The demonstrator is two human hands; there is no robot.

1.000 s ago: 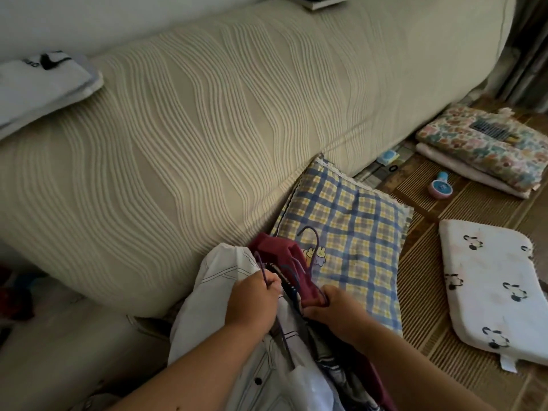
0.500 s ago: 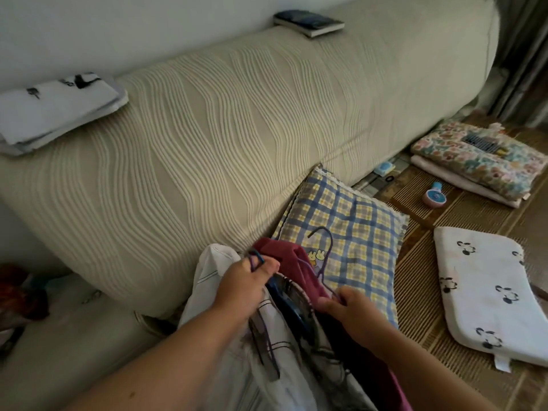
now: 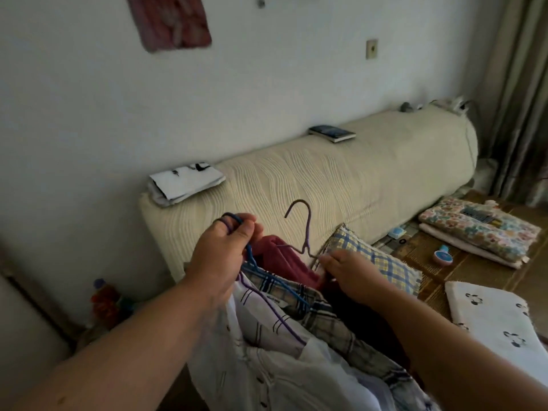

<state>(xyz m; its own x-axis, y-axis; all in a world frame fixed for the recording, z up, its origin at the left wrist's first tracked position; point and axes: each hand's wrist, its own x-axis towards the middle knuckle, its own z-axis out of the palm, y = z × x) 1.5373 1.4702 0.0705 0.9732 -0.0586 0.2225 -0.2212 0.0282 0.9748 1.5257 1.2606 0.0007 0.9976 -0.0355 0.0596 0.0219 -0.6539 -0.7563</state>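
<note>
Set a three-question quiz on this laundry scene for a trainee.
1. True or false: the left hand grips a bunch of hanger hooks.
2. The right hand pinches: A a book, B the purple hanger, C a pillow.
3. What colour is the garment between the hands?
Key: 1 true; 2 B; 3 dark red.

Purple hanger (image 3: pixel 307 232), dark red cloth (image 3: pixel 284 262), blue and yellow checked pillow (image 3: pixel 373 259), white shirt (image 3: pixel 267 366) with dark lines.
</note>
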